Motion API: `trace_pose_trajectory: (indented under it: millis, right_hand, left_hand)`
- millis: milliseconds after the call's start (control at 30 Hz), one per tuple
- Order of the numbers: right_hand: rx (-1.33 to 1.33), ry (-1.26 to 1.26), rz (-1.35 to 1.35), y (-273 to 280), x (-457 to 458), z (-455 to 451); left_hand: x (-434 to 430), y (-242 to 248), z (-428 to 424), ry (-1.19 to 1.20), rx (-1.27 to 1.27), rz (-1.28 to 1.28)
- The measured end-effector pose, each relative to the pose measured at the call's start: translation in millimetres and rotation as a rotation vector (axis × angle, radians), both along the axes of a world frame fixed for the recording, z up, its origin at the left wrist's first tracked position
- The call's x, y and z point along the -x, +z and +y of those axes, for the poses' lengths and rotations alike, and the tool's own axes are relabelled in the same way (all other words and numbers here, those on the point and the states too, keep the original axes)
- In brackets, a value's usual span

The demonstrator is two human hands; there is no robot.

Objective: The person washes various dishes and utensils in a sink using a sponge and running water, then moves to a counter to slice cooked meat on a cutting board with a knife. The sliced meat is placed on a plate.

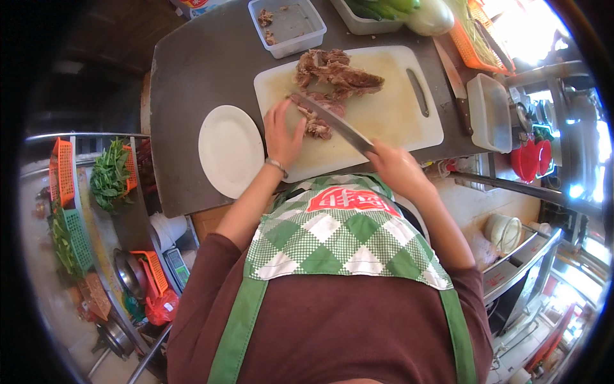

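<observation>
My right hand [397,168] grips the handle of a long kitchen knife [338,125]. Its blade slants up and left across pieces of cooked meat [318,128] on a white plastic cutting board [393,129]. On the left part of the board, my left hand [284,132] has its fingertips beside the blade's tip and the meat's left edge; whether it pinches a piece I cannot tell. A larger chunk of cooked meat [338,72] lies just beyond the blade. Left of the board, a white oval plate [231,151] holds nothing.
Beyond the board stands a plastic container [288,46] with meat scraps. A tub [357,24] of green vegetables is at its right. A second knife [461,103] lies between the board and a translucent container [489,113]. An orange basket [472,48] stands at the back right.
</observation>
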State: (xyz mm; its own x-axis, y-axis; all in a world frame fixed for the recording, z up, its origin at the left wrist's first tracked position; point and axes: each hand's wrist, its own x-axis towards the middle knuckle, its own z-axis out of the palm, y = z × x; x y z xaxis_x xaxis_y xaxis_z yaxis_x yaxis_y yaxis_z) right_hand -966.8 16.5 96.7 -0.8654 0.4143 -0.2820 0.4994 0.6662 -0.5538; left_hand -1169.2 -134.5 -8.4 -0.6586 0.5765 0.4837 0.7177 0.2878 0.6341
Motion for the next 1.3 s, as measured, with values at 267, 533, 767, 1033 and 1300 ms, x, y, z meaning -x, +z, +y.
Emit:
trace_pose_trajectory:
  millis: [267,533,767,1033,1300]
  right_hand:
    - [-0.264,-0.131,-0.268,3,-72,6]
    - [-0.055,-0.056,-0.119,-30,-49,-24]
    - [0.974,-0.401,-0.021,-64,-56,3]
    - [1.173,-0.29,-0.005,-77,-8,-41]
    - [0.924,0.089,-0.068,-35,55,-70]
  left_hand:
    - [-1,-13,50,-0.073,0.054,0.094]
    - [-26,-9,23,-0.128,-0.018,-0.131]
    - [-46,1,34,0.091,0.026,-0.026]
    - [-48,-10,35,0.246,-0.105,-0.097]
    - [-12,34,-39,0.47,-0.298,-0.011]
